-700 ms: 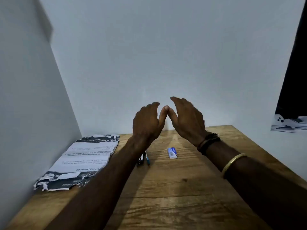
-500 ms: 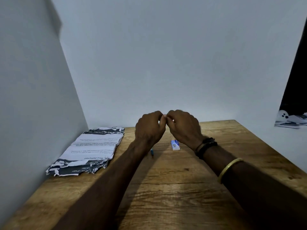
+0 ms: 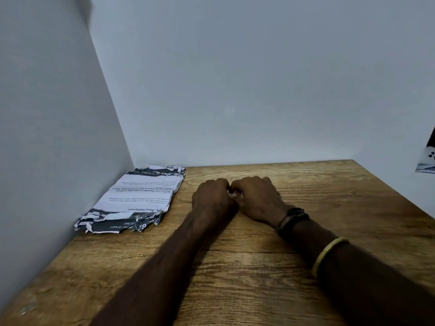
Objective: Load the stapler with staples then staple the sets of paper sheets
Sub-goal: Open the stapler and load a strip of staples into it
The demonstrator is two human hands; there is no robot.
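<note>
Both hands lay low on the table, centre of frame, knuckles up.

Left hand: fingers curled under, backs of the knuckles toward the camera. Right hand: same pose, fingers tucked down and in. The two met knuckle to knuckle at the middle, touching. A small pale speck showed in the gap where the fingers came together, too small to identify. Could not tell whether either hand gripped anything; whatever sat beneath the palms was hidden.

Papers: one loose stack, flat on the table at middle left of frame, pushed into the corner where the left wall met the back wall. White sheets with print reading upside down, dark printed bands at the near and far ends, near edge ragged and torn. The stack lay left of the left hand, near it but apart, with a strip of bare wood between. The left forearm ran from bottom centre up to the hand, clear of the stack.

Right wrist carried a black band; further down the forearm, a gold bangle.
</note>
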